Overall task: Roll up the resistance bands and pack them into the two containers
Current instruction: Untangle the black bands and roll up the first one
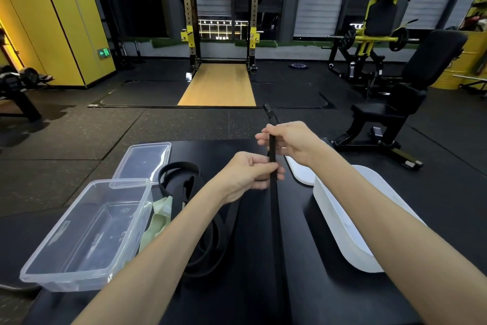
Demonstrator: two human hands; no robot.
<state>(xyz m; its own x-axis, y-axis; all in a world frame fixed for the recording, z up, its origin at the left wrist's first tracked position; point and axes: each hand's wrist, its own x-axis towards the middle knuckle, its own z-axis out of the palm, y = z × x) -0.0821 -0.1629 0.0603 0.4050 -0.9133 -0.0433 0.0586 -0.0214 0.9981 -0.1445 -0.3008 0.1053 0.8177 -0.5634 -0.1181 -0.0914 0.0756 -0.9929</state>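
Black table [316, 298] in foreground | power rack [189, 8] over wooden platform [218, 84], centre back | black bench [432, 55], right | yellow weight machine [369, 37] behind it | yellow wall [52, 21], left, with green exit sign [103, 52]

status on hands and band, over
Left hand and right hand both grip one black band, straight, unrolled. Clear container empty. Loose bands heaped beside it, path open.

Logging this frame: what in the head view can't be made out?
- Head view, white container: the right forearm covers its inside; contents unknown.
- Most of the green band: hidden by clear container and left forearm.
- Count of loose black bands: dark on the black table.
- Lower end of the held band: lost against the table.
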